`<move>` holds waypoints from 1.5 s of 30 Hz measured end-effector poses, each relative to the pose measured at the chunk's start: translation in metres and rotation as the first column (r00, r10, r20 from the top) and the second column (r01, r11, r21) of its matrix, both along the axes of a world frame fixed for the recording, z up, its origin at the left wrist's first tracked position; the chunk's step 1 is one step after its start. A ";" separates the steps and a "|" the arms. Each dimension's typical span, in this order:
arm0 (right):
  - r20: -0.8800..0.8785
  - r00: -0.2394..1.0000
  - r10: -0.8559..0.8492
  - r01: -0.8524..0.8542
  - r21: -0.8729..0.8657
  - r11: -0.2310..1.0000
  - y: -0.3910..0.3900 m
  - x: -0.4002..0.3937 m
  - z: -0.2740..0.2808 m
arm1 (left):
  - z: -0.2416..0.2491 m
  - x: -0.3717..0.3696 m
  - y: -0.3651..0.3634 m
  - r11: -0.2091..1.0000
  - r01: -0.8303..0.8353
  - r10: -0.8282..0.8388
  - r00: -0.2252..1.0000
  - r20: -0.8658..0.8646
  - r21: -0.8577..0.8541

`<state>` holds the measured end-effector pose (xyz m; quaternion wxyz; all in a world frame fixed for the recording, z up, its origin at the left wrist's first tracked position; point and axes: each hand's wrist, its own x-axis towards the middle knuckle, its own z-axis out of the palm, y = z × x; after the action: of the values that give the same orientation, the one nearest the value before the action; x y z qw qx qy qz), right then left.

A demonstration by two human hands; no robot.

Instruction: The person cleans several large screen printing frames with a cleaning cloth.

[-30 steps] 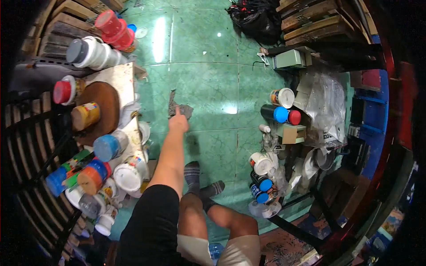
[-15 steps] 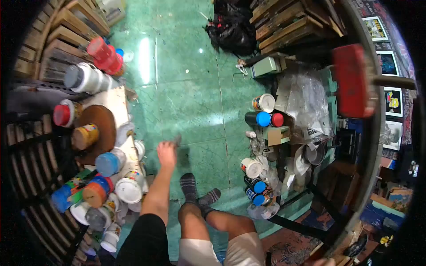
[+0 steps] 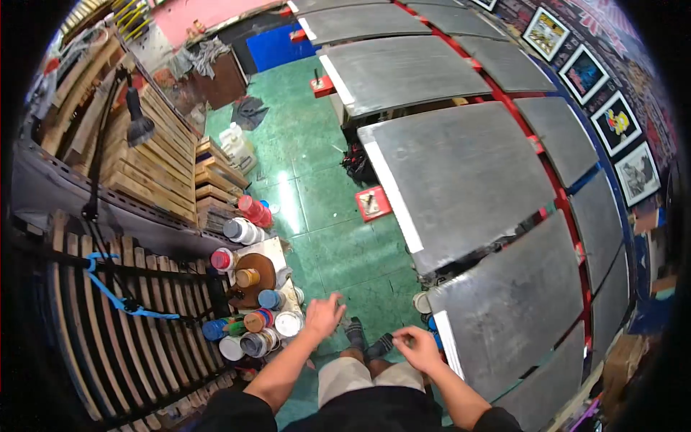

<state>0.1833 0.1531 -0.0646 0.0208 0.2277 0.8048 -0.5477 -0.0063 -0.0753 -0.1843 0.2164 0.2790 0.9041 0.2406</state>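
Observation:
My left hand (image 3: 326, 315) hovers over the green floor, just right of several paint tubs. Its fingers are apart and nothing shows in them. Nearest to it is a white-lidded tub (image 3: 288, 324). Close by stand a blue-lidded jar (image 3: 271, 299) and an orange-lidded jar (image 3: 259, 320). My right hand (image 3: 419, 348) is in front of my body, left of a grey metal-topped table (image 3: 512, 309). Its fingers are loosely bent, with a gap at the thumb, and I see nothing held. Both hands are apart from the things around them.
Wooden frames (image 3: 155, 155) lean along the left wall beside a black lamp (image 3: 139, 122). A rack of slats (image 3: 137, 309) stands at lower left. Flat grey tables (image 3: 461, 180) fill the right side. A red block (image 3: 373, 204) juts into the aisle over the green floor (image 3: 324, 241).
My view has lifted from the floor to the tables and far aisle. The left hand, earlier low over the floor beside a blurred grey shape, is raised. My right hand has come fully into view.

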 end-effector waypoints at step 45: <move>-0.402 0.850 -0.339 0.407 0.094 0.909 -0.026 -0.038 0.030 | 0.228 0.016 0.041 0.625 -0.532 -0.017 0.723 0.691 0.572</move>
<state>0.1457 0.1267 -0.0350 -0.2614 0.2713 0.7788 -0.5015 0.0098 -0.0341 0.0434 0.3374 0.0999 0.6274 0.6947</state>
